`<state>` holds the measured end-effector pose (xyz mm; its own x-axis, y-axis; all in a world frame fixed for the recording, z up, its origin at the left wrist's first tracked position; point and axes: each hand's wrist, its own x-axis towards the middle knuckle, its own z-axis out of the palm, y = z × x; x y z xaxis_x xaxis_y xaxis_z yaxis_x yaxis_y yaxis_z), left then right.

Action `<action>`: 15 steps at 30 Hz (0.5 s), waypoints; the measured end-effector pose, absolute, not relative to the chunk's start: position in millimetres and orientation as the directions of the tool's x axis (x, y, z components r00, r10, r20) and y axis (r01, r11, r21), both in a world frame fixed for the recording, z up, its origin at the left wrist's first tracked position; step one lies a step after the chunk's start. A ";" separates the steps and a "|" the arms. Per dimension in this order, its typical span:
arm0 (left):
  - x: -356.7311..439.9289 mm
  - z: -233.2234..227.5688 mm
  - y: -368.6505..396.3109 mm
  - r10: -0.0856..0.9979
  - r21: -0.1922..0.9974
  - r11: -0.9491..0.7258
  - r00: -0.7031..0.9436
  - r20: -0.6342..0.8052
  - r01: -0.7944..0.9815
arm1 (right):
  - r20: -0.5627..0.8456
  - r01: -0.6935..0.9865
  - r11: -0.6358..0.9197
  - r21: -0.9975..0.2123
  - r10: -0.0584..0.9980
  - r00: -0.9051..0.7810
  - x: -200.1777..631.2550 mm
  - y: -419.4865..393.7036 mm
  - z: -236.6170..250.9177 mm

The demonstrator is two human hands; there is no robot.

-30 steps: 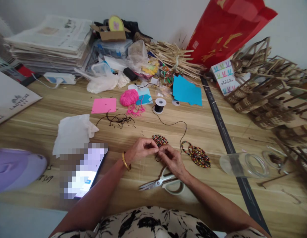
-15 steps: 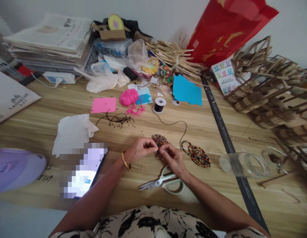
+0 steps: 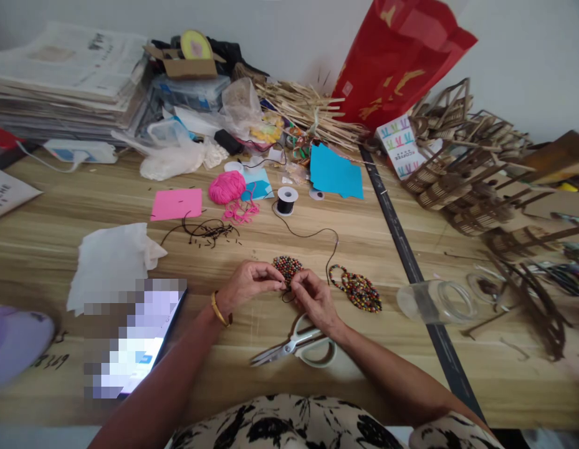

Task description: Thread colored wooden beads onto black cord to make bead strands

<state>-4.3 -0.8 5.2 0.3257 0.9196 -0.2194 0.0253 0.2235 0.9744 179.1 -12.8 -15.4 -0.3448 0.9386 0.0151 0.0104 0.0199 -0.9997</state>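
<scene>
My left hand (image 3: 256,282) and my right hand (image 3: 316,300) meet fingertip to fingertip, each pinching the thin black cord (image 3: 336,240). A small loop of it hangs just below the fingers; how it is tied there is too small to tell. Right behind the fingertips lies a cluster of multicoloured beads (image 3: 287,267), partly covered by them. Farther right rests a coiled bead string (image 3: 359,290). The cord leads back to a white spool (image 3: 286,201) wound with black. Scissors with pale handles (image 3: 293,348) lie below my right hand, their blades pointing left.
A lit phone (image 3: 142,343) and a white cloth (image 3: 109,262) are at left. Black cord scraps (image 3: 214,232), pink yarn (image 3: 227,187) and blue paper (image 3: 336,171) lie farther back. On the right are a clear plastic cup (image 3: 417,300) and small woven wooden pieces (image 3: 467,199).
The view has swung to the right, so everything sits farther left in the picture. My hands hold nearly the same pinched pose, close together over the beads.
</scene>
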 end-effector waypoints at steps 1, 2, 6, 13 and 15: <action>-4.1 4.7 -0.8 0.918 0.973 0.232 0.326 -0.224 0.014 | 0.019 0.012 0.025 -1.000 0.937 -0.348 179.1 -12.7 -15.3; -4.0 3.9 -0.8 0.918 0.971 0.237 0.327 -0.225 0.003 | 0.023 0.014 0.030 -0.999 0.936 -0.352 179.2 -12.7 -15.3; -4.2 1.4 -1.0 0.913 0.969 0.245 0.339 -0.226 -0.013 | 0.030 0.026 0.042 -0.999 0.932 -0.362 179.4 -13.3 -15.5; -3.7 3.4 -1.3 0.914 0.970 0.243 0.339 -0.222 -0.020 | 0.024 0.060 0.050 -0.997 0.929 -0.368 178.8 -14.6 -14.6; -3.1 3.6 -1.1 0.915 0.972 0.236 0.338 -0.220 -0.008 | 0.025 0.067 0.053 -0.996 0.930 -0.368 178.8 -14.6 -14.5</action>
